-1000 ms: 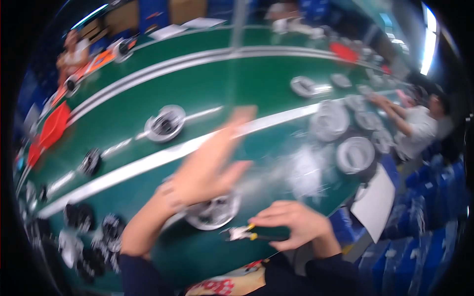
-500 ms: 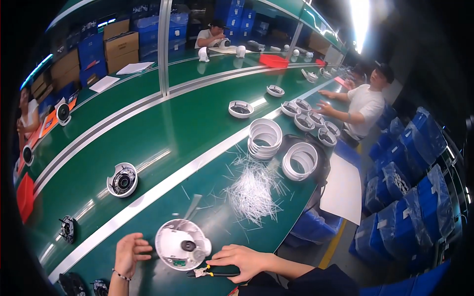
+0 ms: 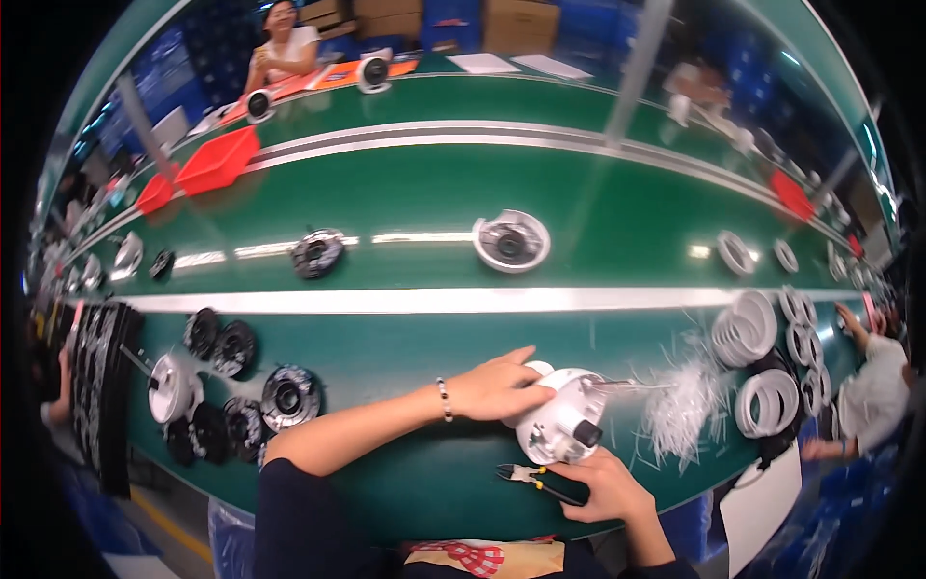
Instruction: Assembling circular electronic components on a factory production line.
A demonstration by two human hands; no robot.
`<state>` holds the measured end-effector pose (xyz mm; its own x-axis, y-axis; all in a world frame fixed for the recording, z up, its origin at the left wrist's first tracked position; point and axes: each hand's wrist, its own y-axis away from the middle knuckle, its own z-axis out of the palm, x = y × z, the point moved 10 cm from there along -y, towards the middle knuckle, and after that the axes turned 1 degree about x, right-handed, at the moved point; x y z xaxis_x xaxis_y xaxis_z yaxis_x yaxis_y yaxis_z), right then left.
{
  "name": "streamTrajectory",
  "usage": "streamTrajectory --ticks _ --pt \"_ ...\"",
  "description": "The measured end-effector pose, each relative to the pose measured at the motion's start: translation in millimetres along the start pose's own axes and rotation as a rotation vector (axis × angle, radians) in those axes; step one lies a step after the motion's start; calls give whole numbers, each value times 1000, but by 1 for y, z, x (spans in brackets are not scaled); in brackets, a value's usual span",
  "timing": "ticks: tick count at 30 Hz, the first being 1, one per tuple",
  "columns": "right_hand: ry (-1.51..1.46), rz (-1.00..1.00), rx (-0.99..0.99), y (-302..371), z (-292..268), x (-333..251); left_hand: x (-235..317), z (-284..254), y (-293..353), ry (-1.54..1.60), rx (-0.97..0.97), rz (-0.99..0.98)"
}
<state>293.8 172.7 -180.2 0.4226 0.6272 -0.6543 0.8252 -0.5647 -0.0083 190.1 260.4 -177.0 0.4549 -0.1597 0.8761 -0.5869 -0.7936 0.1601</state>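
In front of me a white dome-shaped camera housing (image 3: 542, 427) is tilted, with a black round part (image 3: 585, 433) and a bit of green circuit board showing inside. My left hand (image 3: 494, 388) grips its upper left rim, thumb on the near side; some fingers are hidden behind it. My right hand (image 3: 610, 485) is closed around the handles of diagonal cutters (image 3: 526, 474), below the housing. Their jaws point left, away from the housing. The right fingertips come close to the housing's lower edge; whether they touch cannot be told.
A heap of clear plastic strips (image 3: 680, 410) lies to the right, beside stacked white rings (image 3: 743, 328). Several black round modules (image 3: 290, 397) and another white housing (image 3: 170, 388) stand at left. Across the white strip, a conveyor carries a white housing (image 3: 511, 241). Other people sit around.
My view has swung to the left. My left hand, open beside the housing before, now holds its rim, and the housing has tipped over. The cutters stay in my right hand.
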Motion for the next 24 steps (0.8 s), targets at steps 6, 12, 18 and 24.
streamTrajectory --ticks 6,12,18,24 --pt "60 -127 37 -24 -8 -19 12 -22 17 -117 257 107" --pt "180 -129 -25 -27 2 -30 -101 -27 21 788 231 -261" --pt "184 -89 162 -21 20 -40 -110 -146 69 964 700 -172" --pt "214 -45 224 -22 35 -27 -154 -220 27 1158 1052 -17"
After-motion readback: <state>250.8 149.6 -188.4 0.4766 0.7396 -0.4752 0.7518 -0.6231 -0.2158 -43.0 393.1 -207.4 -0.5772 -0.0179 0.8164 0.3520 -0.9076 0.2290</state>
